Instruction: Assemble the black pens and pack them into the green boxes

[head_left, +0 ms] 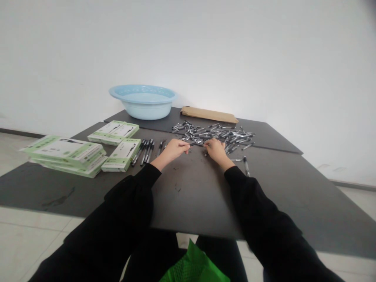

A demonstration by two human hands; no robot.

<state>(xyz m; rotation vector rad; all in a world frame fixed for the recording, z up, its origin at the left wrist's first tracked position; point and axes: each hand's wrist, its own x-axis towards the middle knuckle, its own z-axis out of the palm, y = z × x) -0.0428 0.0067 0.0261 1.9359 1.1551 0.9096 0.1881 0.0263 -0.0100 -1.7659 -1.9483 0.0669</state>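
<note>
Over the near edge of a heap of clear-barrelled pens with black parts (pixel 232 135), my two hands face each other. My left hand (pixel 173 149) is closed in a pinch on the end of a dark pen (pixel 193 144). My right hand (pixel 216 150) is closed too, its fingertips at what looks like the other end of that pen; the small gap blurs the detail. Left of my left hand, several pens (pixel 147 150) lie side by side in a row. One lone pen (pixel 246 166) lies near my right wrist.
White-and-green pen boxes (pixel 66 150) are stacked on the left, with more boxes (pixel 113 131) behind and a single box (pixel 123 153) beside the row. A light-blue basin (pixel 147 107) and a long brown cardboard piece (pixel 208 114) stand at the back of the dark table (pixel 188 199), by the wall.
</note>
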